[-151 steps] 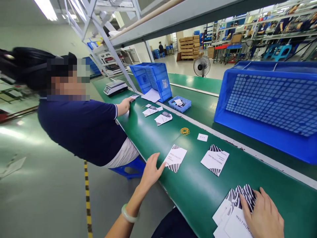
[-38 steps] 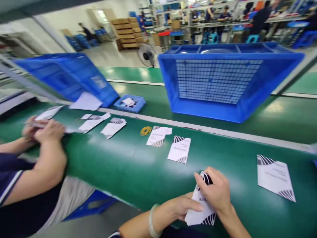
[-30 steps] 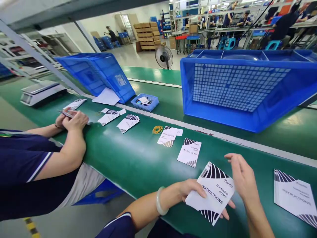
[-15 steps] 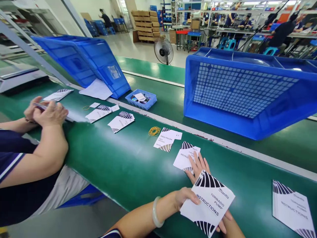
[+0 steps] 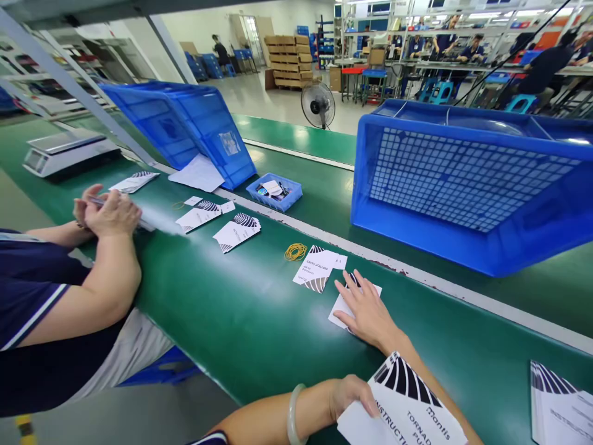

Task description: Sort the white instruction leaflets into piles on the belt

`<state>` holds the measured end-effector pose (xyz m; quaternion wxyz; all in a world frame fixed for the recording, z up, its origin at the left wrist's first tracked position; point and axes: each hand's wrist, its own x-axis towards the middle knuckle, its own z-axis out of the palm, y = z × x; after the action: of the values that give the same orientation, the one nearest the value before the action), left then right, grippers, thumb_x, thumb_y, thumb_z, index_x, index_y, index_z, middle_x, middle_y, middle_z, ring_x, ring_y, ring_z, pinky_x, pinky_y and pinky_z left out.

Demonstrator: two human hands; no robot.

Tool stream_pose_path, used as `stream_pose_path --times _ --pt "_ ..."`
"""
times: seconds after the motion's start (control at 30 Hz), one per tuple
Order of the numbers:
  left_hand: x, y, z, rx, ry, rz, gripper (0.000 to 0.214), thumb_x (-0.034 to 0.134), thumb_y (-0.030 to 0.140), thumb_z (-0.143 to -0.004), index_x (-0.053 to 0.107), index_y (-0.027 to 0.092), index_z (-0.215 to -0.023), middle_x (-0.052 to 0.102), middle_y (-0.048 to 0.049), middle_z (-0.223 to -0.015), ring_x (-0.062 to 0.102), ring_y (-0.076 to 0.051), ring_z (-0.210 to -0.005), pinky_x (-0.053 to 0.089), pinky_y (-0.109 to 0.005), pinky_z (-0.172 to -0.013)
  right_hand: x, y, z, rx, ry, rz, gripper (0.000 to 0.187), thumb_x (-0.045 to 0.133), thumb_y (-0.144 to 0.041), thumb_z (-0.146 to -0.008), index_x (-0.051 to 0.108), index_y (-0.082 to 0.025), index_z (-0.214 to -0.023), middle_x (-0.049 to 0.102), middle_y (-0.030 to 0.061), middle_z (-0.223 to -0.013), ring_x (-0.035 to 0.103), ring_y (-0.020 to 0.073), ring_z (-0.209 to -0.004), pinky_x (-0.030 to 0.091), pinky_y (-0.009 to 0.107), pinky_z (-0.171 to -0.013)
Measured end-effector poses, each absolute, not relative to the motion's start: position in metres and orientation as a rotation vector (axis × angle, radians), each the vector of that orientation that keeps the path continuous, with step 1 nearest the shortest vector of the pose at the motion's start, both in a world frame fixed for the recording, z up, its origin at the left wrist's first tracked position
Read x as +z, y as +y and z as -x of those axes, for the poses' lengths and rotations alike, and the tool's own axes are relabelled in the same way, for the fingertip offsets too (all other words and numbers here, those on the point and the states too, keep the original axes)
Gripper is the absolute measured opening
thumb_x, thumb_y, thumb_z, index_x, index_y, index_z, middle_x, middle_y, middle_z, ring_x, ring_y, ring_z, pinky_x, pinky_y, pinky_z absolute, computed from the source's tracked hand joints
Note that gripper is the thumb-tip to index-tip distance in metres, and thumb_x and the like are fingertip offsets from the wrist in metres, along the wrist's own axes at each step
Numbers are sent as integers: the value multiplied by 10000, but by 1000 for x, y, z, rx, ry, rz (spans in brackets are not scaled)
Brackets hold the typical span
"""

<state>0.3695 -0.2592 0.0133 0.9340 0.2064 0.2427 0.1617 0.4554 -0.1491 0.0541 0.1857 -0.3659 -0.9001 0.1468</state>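
Note:
A stack of instruction booklets [image 5: 417,411], white with black stripes and "Tornado Pump" print, is held in my left hand [image 5: 354,398], thumb on top. The lower edge of the stack runs out of view. My right hand [image 5: 364,303] lies with fingers spread on a smaller pile of booklets [image 5: 340,309] on the green bench, hiding most of it. Just beyond its fingertips lies another booklet [image 5: 312,269] with a small white slip [image 5: 340,261]. Yellow rubber bands [image 5: 295,251] sit beside that booklet.
At the right edge stands another booklet pile [image 5: 558,405]. Blue crates [image 5: 421,241] and a small blue basket [image 5: 290,201] line the far side. On the left, a co-worker's hands [image 5: 111,210] work near more booklets [image 5: 236,232] and a scale [image 5: 69,151].
My right hand has moved forward and left, from the near edge of the small pile to lying over it. My left hand with the booklet stack sits lower in view. The view has shifted slightly.

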Motion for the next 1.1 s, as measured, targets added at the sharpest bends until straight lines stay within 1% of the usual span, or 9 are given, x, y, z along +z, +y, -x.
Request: stream_pose_path --times 0.1,0.2,0.4,0.53,0.6,0.7,0.8,0.93,1.1 --pt "27 -251 -371 216 434 -358 648 493 244 -411 634 56 -1014 674 -150 -992 614 -340 -929 430 -443 -866 50 -146 -470 467 -2329 1119 506 432 -401 -908 340 -254 -1383 359 64 -1426 256 267 -1328 270 491 -1045" --pt "45 -239 -374 233 194 -294 757 496 324 -438 576 5 -1120 634 -195 -1074 584 -369 -987 397 -459 -902 38 -171 -511 692 -1888 1321 358 372 -373 -930 518 -245 -1230 534 74 -1271 436 249 -1203 344 456 -995" --pt "56 -230 -375 341 107 -249 790 501 284 -529 436 59 -1283 552 -177 -1215 497 -354 -1144 369 -457 -919 6 -261 -574 1056 -1241 1658 344 412 -484 -887 609 -220 -983 652 87 -957 602 252 -849 487 373 -730" --pt "45 -237 -379 369 171 -249 731 508 274 -554 469 55 -1250 553 -192 -1214 487 -340 -1153 370 -417 -929 -6 -298 -568 1168 -1057 1621 524 292 -617 -867 579 -224 -1060 621 68 -761 573 214 -613 462 313 -500" --pt "38 -239 -382 360 214 -258 719 512 283 -575 466 57 -1256 545 -184 -1229 505 -323 -1130 386 -389 -912 -3 -299 -565 1141 -1022 1541 599 261 -672 -840 504 -244 -1181 618 88 -859 564 207 -600 431 294 -427" --pt "30 -242 -385 298 184 -291 771 538 284 -571 420 53 -1297 522 -181 -1251 509 -322 -1119 399 -394 -885 20 -275 -570 908 -1203 1430 629 318 -698 -808 450 -272 -1251 530 116 -1173 568 257 -894 496 378 -680" --pt "29 -245 -388 174 85 -311 835 565 294 -547 387 75 -1332 491 -176 -1288 484 -343 -1143 401 -419 -875 63 -228 -567 1049 -1588 1218 637 181 -663 -859 544 -262 -1196 489 81 -1261 446 287 -1145 343 431 -973" --pt "36 -253 -387 26 56 -294 838 606 322 -496 465 107 -1293 519 -156 -1278 515 -329 -1101 414 -364 -847 94 -163 -529 1632 -1829 977 509 240 -552 -919 543 -273 -1218 623 25 -1061 561 213 -941 409 369 -896" --pt "47 -248 -382 75 98 -299 811 618 376 -541 466 119 -1295 515 -149 -1287 504 -324 -1118 387 -357 -880 65 -153 -515 1612 -1596 1122 594 165 -549 -928 581 -176 -1132 641 76 -1005 577 208 -902 438 353 -841"
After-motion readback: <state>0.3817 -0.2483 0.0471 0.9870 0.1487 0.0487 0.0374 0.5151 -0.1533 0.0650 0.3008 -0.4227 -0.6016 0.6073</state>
